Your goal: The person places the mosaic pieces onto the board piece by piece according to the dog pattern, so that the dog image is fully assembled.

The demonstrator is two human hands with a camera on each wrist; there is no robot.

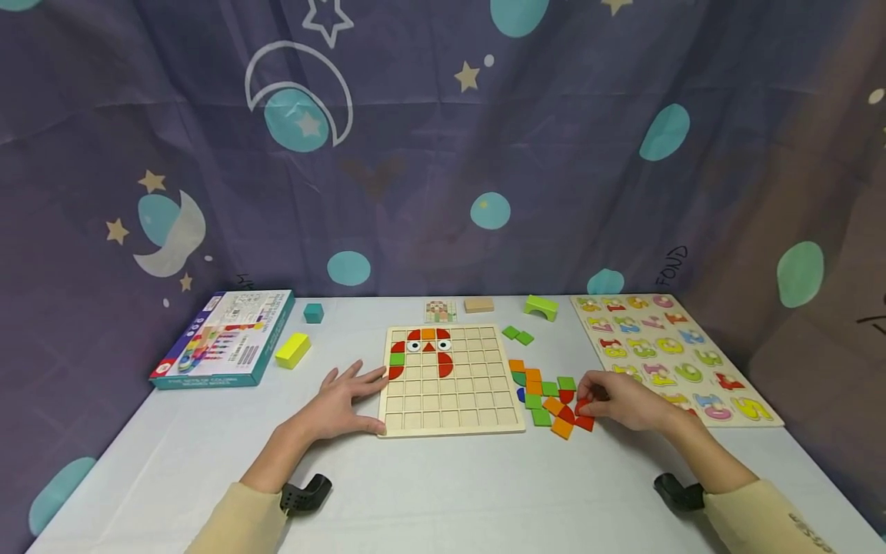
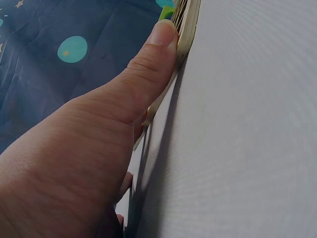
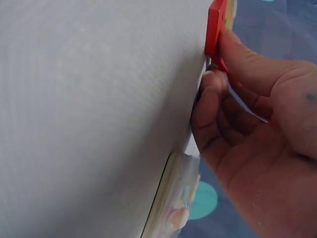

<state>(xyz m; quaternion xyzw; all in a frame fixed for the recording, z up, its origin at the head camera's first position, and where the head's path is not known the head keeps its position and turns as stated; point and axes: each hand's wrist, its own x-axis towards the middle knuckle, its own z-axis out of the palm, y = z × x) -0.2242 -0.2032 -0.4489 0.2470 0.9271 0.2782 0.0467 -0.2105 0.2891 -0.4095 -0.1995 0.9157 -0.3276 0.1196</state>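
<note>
A wooden grid board (image 1: 477,385) lies on the table, with red, green, orange and eye-patterned tiles in its upper left cells. My left hand (image 1: 346,404) rests at the board's left edge, fingers spread and thumb at the near corner. The left wrist view shows that thumb (image 2: 161,44) lying along the board's rim. To the right of the board, my right hand (image 1: 619,398) pinches a red tile (image 1: 581,406) among a loose pile of tiles (image 1: 542,416). Seen from the right wrist, the thumb presses by a red tile (image 3: 215,29), with the other fingers curled below.
A number puzzle board (image 1: 664,358) lies at the right. A flat toy box (image 1: 224,338), a yellow block (image 1: 293,350) and a teal cube (image 1: 314,313) are at the left. Behind the grid board are a picture card (image 1: 440,311), a wooden block (image 1: 479,305) and a green arch (image 1: 541,308).
</note>
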